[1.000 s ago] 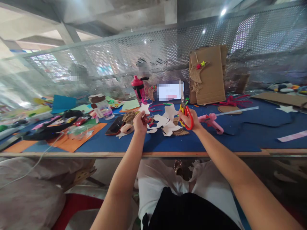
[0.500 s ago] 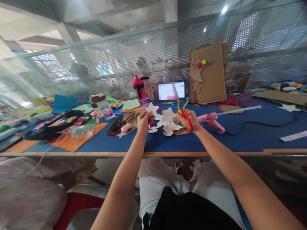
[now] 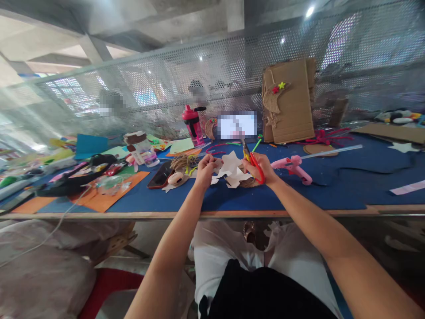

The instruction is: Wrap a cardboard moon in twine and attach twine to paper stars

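My left hand is closed on the edge of a white paper sheet with star-shaped cut-outs, held just above the blue table cover. My right hand grips red-and-yellow handled scissors, blades pointing up and away, close to the paper's right side. More white paper scraps lie under both hands.
A pink glue gun lies right of my right hand. A phone, twine bundle, pink bottle, tablet and a cardboard box stand behind. Orange sheets and clutter fill the left. A mesh screen backs the table.
My left hand has moved right and lowered the white paper toward my right hand. The scissors have tilted down and come closer to the paper.
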Motion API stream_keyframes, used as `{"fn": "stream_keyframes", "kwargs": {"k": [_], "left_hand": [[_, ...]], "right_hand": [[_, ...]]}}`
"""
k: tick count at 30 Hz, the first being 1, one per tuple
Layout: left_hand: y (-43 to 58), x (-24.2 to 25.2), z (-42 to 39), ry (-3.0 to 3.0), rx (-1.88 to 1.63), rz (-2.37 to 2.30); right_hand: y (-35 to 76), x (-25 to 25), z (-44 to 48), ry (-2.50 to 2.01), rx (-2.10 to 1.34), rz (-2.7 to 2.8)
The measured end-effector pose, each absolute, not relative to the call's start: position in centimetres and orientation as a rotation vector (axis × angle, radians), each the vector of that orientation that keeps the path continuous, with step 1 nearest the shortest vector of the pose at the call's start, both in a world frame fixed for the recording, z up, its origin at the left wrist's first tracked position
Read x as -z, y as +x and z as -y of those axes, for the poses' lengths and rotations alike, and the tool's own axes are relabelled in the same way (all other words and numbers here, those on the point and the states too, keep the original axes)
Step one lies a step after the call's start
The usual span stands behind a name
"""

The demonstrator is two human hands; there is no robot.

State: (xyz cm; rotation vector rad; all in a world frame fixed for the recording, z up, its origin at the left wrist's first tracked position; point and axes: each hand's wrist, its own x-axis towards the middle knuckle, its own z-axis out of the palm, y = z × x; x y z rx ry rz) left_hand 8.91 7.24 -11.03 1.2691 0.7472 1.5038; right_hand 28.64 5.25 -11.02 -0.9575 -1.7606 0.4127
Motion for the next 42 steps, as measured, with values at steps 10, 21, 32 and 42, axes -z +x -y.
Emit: {"fn": "stream_keyframes", "kwargs": {"k": [10,21,32,42], "left_hand": [[9.3,12.1,-6.8,1.439,-1.268,-0.671],[9.7,12.1,-6.3,1.656,-1.234,-0.712],[9.2,12.9,-6.8,2.469,-1.617,-1.298],[9.5,12.8,-6.5,2.223,-1.586,-1.239]], "right_hand": [[28.5,11.0,-5.0,-0.941,-0.399,1.716],[28.5,11.7,-5.9,-0.815,-0.821,1.393],[28.3,11.8,-5.7,-0.828,-0.895,1.445],[28.1,11.6,-5.6,-0.848,-0.835,1.549]]}}
